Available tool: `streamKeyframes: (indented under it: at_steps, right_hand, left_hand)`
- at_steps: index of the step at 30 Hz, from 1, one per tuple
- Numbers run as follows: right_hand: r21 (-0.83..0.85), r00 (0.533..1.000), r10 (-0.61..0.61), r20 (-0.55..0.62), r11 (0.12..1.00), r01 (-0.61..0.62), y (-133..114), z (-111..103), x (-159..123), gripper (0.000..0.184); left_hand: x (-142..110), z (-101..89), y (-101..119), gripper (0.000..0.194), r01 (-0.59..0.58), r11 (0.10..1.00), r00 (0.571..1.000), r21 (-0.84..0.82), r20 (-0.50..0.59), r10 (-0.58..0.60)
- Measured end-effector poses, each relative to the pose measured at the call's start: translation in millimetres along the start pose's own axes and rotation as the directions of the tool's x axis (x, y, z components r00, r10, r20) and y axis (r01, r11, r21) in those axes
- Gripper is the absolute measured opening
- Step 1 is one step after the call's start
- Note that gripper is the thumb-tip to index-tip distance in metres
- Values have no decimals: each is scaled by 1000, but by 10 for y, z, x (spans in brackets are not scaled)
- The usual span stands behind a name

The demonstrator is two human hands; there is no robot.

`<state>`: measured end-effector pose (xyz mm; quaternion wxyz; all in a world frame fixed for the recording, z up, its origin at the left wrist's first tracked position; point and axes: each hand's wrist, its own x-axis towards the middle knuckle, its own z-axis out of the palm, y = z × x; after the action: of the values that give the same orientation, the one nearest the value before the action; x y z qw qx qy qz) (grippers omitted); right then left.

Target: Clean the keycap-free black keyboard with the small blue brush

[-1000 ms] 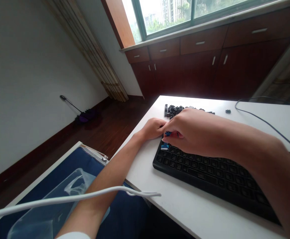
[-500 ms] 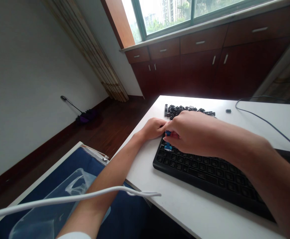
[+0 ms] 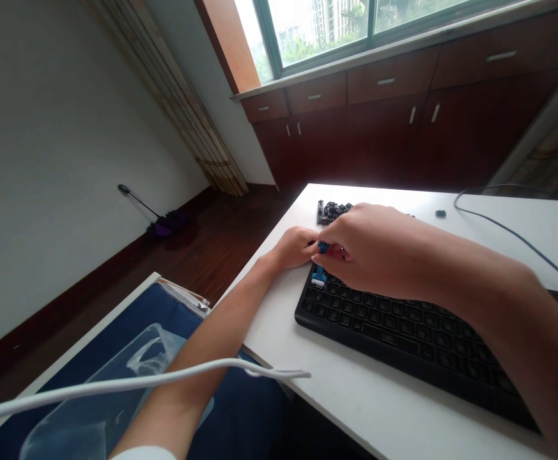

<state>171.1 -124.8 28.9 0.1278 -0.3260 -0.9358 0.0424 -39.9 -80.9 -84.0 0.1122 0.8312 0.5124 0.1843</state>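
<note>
A black keyboard (image 3: 403, 332) lies on the white table (image 3: 355, 402). My right hand (image 3: 369, 246) is closed in a pinch on a small blue keycap puller (image 3: 320, 265), held upright over the keyboard's far left corner, its white-tipped end touching the keys. My left hand (image 3: 294, 247) rests curled on the table against that same corner of the keyboard. Its fingertips are hidden behind the right hand. A pile of loose black keycaps (image 3: 332, 211) lies just beyond both hands.
A dark cable (image 3: 509, 233) runs across the table's far right, near a single stray keycap (image 3: 440, 213). A white cord (image 3: 139, 380) crosses in front of me above a blue bag with clear plastic (image 3: 116, 383). Wooden cabinets (image 3: 403, 121) stand under the window.
My right hand has shifted slightly away from me and lifted a little, keeping the blue puller at the keyboard's corner. The left hand has stayed put.
</note>
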Motion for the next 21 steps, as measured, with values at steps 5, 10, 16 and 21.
streamKeyframes:
  at_steps: [5,10,16,21]
  right_hand:
    - [30,998,4,62,1000,-6,-11,58,14,24]
    - [43,996,-17,90,999,13,-30,47,13,24]
    - [55,995,10,99,998,-15,19,20,2,24]
    - [23,995,-35,93,999,33,3,24,18,25]
  left_hand:
    - [-3,-9,-4,28,-34,999,999,10,34,33]
    - [-18,-42,34,23,-28,999,999,-17,25,28]
    - [11,38,-64,38,-78,997,997,14,-9,78]
    - [-4,35,-73,32,-64,998,998,25,-11,64]
